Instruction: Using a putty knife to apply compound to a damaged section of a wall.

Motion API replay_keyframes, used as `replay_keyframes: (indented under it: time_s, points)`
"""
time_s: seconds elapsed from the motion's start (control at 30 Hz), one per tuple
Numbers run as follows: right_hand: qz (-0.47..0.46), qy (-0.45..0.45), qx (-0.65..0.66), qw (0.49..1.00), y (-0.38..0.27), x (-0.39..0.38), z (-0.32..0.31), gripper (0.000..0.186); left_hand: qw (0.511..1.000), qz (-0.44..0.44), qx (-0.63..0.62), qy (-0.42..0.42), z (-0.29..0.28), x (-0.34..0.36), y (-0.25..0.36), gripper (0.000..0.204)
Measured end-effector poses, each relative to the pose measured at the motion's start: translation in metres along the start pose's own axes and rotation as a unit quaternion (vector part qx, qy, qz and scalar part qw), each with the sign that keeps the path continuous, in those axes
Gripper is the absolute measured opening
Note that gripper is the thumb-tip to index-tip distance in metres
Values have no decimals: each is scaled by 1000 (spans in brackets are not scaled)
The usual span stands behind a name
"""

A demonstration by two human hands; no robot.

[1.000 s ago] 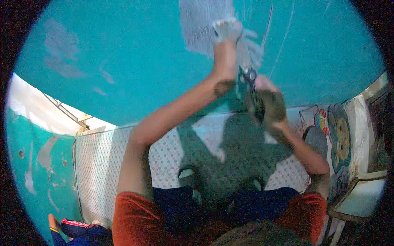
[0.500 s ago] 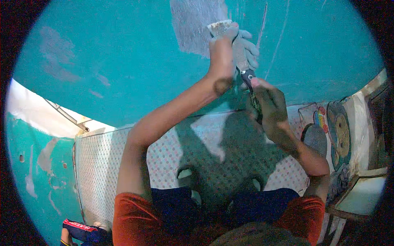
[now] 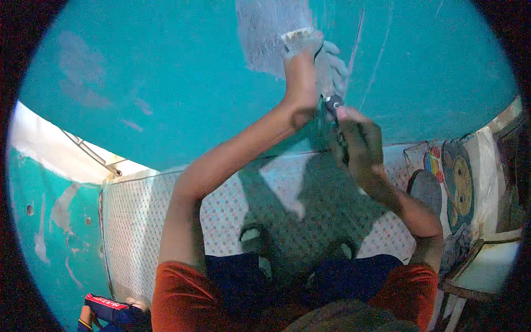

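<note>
My left hand [image 3: 303, 55] is raised before a turquoise wall [image 3: 182, 72], with grey putty smeared on its fingers. Its fingers curl round a pale, putty-crusted piece [image 3: 298, 35], whose shape is partly hidden. Below and to the right, my right hand [image 3: 360, 135] grips the dark handle of a putty knife [image 3: 334, 103]. The knife's greyish blade points up to the left hand's grey fingers; whether they touch I cannot tell. Behind the left hand, a whitish-grey coated patch [image 3: 268, 41] covers part of the wall.
Dotted flooring [image 3: 149, 221] lies below, with my shadow across it. Another person [image 3: 108, 312] in dark clothes is at the lower left. At the right are a round painted animal-face board [image 3: 460, 182], a grey rounded panel [image 3: 426, 191] and a wooden-framed table [image 3: 489, 265].
The view has shifted slightly, so the coated patch sits a little further right. My right hand and the putty knife have moved slightly left; both grips look the same.
</note>
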State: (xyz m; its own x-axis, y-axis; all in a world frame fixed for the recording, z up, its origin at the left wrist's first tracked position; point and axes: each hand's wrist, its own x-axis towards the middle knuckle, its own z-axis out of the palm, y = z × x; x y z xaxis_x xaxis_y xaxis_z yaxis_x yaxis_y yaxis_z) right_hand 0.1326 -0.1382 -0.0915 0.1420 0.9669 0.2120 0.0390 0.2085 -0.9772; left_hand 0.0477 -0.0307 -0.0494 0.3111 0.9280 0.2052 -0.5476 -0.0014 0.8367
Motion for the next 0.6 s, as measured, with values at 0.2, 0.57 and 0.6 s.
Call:
replay_keyframes:
  time_s: [0.2,0.57,0.6]
  points:
    - [-4,-20,-7,1000,12,3,0,32,1000,-12,25,8,-3,0,-1,37]
    - [-91,7,-31,995,-5,12,2,34,999,31,-12,-14,8,7,10,36]
    - [-38,11,11,999,-17,13,4,34,999,32,-4,-11,9,8,10,37]
